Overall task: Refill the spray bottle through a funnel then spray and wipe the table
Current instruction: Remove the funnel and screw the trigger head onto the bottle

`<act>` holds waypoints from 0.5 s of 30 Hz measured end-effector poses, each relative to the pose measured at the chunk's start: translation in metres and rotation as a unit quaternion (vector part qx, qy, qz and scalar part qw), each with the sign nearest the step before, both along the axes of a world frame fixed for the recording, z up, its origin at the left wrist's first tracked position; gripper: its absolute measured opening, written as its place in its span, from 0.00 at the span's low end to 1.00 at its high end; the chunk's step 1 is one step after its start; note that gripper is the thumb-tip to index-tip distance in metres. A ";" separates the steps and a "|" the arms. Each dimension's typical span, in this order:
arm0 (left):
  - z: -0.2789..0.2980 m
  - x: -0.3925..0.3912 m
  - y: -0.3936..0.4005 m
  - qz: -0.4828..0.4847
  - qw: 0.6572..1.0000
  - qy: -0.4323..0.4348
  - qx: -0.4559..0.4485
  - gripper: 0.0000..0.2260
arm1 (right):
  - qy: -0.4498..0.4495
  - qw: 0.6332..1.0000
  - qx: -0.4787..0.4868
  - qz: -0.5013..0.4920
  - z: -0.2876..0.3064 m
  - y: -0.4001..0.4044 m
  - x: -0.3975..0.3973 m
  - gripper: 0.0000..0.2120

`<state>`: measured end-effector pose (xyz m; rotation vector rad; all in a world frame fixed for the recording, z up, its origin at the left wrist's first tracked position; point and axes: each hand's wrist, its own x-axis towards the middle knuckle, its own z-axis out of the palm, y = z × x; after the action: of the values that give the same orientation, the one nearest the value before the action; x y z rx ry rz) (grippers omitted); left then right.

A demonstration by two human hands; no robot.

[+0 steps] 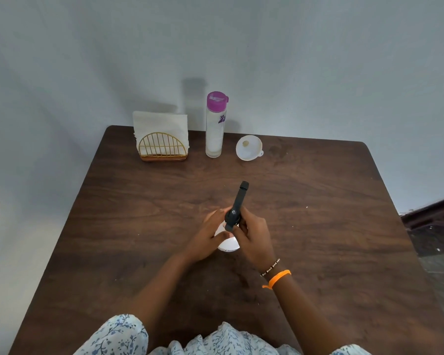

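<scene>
Spray bottle (227,243) upright mid-desk (318,226). Left hand (209,239) grips its white body; right hand (251,237) grips black spray head (235,210). Risk: uneven twisting tips bottle; funnel (249,147) sits well apart.

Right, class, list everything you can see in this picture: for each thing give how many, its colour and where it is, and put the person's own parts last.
Table: one, dark brown wood, fills the lower view.
Napkin holder: one, gold wire, far left of the table, holding white napkins.
Water bottle: one, clear with a purple cap, upright beside the holder.
Funnel: one, white, lying right of the water bottle.
Spray bottle: one, white body, near the middle, held in both hands.
Spray head: one, black, on the spray bottle.
Wristbands: two, orange and beaded, right wrist.
Left hand: on the bottle's body.
Right hand: fingers on the spray head.
</scene>
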<state>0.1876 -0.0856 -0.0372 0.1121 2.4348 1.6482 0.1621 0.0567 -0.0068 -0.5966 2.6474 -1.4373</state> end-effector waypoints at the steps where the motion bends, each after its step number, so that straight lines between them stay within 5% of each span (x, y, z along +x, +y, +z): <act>1: -0.002 0.000 0.001 0.008 1.000 0.011 0.001 0.20 | 0.004 1.000 0.008 -0.012 0.000 -0.001 0.001 0.07; 15: -0.005 0.011 0.029 0.181 0.980 0.085 -0.013 0.16 | 0.024 0.984 0.087 -0.157 -0.004 -0.021 0.019 0.09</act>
<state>0.1990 -0.0570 -0.0423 -0.2176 2.7326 1.8136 0.1809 0.0353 -0.0113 -0.2064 2.9677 -1.2464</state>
